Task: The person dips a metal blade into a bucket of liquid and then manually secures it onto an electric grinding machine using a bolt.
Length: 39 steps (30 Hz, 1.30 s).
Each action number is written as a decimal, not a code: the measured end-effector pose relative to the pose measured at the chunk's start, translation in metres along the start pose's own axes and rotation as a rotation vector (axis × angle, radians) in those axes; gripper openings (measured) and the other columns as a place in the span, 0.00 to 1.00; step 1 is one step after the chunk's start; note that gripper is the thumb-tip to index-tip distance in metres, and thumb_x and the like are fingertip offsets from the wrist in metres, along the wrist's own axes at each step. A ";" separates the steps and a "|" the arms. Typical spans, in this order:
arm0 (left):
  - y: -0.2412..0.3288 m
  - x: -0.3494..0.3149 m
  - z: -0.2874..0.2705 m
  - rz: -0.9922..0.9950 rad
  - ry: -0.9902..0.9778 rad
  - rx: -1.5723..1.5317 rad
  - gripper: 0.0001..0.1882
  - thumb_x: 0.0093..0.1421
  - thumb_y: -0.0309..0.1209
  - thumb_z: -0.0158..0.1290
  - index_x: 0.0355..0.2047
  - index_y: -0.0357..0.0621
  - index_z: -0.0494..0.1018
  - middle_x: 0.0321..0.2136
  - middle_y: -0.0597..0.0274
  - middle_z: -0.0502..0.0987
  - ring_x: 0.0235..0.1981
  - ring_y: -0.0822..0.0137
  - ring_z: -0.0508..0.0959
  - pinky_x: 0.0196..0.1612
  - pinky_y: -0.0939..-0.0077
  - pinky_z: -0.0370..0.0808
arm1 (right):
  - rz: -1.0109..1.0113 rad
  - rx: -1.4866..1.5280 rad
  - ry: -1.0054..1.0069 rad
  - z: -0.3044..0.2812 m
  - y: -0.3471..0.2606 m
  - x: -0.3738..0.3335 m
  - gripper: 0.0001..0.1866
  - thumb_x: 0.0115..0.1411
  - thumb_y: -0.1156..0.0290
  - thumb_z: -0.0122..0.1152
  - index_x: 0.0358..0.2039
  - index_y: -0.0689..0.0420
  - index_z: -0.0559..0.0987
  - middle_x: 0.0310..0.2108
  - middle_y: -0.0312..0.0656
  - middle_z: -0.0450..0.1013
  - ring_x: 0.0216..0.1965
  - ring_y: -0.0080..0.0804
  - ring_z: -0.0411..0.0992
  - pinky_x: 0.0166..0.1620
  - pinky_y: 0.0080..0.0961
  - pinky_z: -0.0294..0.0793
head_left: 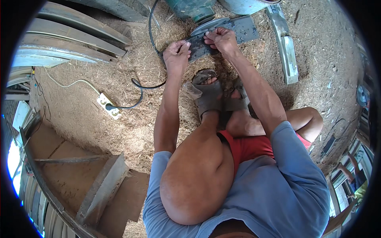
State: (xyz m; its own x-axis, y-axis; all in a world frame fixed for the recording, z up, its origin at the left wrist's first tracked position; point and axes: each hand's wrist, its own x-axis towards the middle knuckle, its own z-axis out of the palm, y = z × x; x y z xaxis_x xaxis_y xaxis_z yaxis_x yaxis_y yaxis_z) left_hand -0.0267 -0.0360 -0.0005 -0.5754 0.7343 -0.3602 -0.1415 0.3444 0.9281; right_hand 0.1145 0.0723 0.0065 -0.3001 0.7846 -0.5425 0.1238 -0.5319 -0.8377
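Note:
Both my arms reach forward to a grey round disc (209, 26) at the foot of a green machine (191, 7). My left hand (177, 54) has its thumb and fingers pinched at the left end of a dark, wet-looking flat board (247, 30). Against the disc's near edge, my right hand (223, 41) is also pinched, fingers curled under. Something thin and dark seems to run between the two hands, but its kind cannot be made out against the board. My sandalled feet (208, 93) rest just on the near side of the board.
A black cord (151, 29) runs to a white power strip (108, 106) on the sawdust-strewn ground. Curved planks (75, 33) stack at the far left, a wooden frame (99, 190) near left. A wooden piece (289, 59) lies right; another person's arm (346, 171) shows at the right edge.

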 end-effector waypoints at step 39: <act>0.012 -0.003 0.009 -0.019 0.003 0.084 0.09 0.61 0.26 0.57 0.39 0.34 0.74 0.31 0.60 0.81 0.23 0.79 0.76 0.25 0.87 0.73 | -0.011 0.113 0.017 -0.006 -0.001 -0.001 0.05 0.60 0.74 0.62 0.29 0.61 0.79 0.27 0.41 0.79 0.25 0.23 0.77 0.26 0.17 0.74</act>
State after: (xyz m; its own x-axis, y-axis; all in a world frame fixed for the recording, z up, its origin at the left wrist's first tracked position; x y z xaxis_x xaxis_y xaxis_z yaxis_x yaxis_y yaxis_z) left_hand -0.0193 -0.0287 0.0107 -0.5757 0.7256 -0.3770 -0.0841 0.4061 0.9100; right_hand 0.1204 0.0742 0.0075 -0.2849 0.7952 -0.5352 0.0130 -0.5551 -0.8317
